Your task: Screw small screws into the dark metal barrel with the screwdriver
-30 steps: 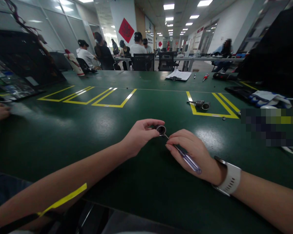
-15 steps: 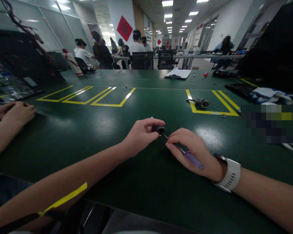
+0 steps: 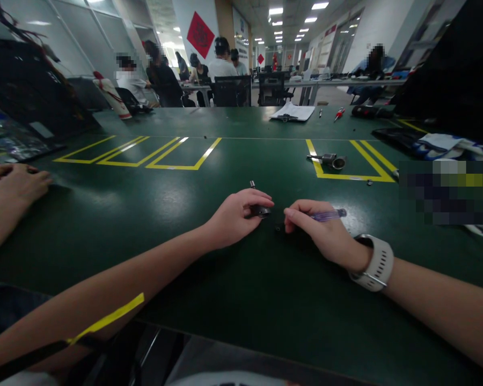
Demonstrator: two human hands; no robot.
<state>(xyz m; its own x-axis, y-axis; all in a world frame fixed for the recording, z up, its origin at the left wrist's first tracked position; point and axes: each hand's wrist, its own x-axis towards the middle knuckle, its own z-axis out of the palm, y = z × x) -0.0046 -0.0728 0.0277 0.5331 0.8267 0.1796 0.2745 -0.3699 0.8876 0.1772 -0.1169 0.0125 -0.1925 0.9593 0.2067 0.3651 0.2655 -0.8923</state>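
My left hand [image 3: 235,220] is closed around a dark metal part with a round ring end [image 3: 262,212]; a thin shaft of it sticks up behind my fingers. A short gap to the right, my right hand [image 3: 320,222] is closed on a screwdriver with a clear purple handle [image 3: 328,215]. The handle points right, and the screwdriver's tip is hidden by my fingers. At my right fingertips is a small black piece [image 3: 279,228]; whether they grip it or only touch it is unclear. Beyond my hands, a similar metal part [image 3: 332,161] lies on the table.
Yellow tape outlines [image 3: 173,167] mark the green table [image 3: 233,295]. A small nut-like piece [image 3: 369,183] lies at right. Farther back are a clipboard with papers [image 3: 293,112] and a red screwdriver [image 3: 338,114]. Another person's hands [image 3: 20,185] rest at the left; gloves [image 3: 446,145] lie at right.
My right hand has drawn back from the metal part, and the screwdriver has swung so its handle points right. The small black piece now shows by my right fingers. My left hand has tilted its part.
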